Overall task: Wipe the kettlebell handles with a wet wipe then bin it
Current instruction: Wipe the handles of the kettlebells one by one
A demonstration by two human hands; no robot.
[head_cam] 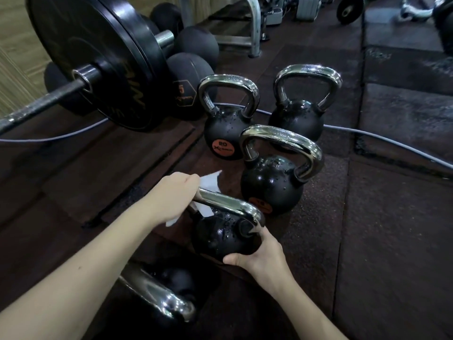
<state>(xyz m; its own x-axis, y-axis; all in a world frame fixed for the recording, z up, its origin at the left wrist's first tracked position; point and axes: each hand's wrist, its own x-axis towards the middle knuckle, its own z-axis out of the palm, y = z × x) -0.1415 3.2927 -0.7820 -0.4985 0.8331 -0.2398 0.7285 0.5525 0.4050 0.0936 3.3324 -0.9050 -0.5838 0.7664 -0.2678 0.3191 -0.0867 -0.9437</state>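
Note:
Several black kettlebells with chrome handles stand on the dark rubber floor. My left hand (171, 197) presses a white wet wipe (208, 184) around the left end of the chrome handle (228, 206) of the near kettlebell (223, 236). My right hand (257, 253) grips that kettlebell's round body from the right and below. Beyond it stand a kettlebell (272, 185) with an orange label, one marked 20 (224, 133), and a third (296, 119) at the back. Another kettlebell (159, 298) sits close under my left forearm.
A loaded barbell with a big black plate (98, 57) lies at the left. Black medicine balls (188, 84) sit behind it. A grey cable (392, 143) runs across the floor behind the kettlebells. Machine frames (252, 23) stand at the back.

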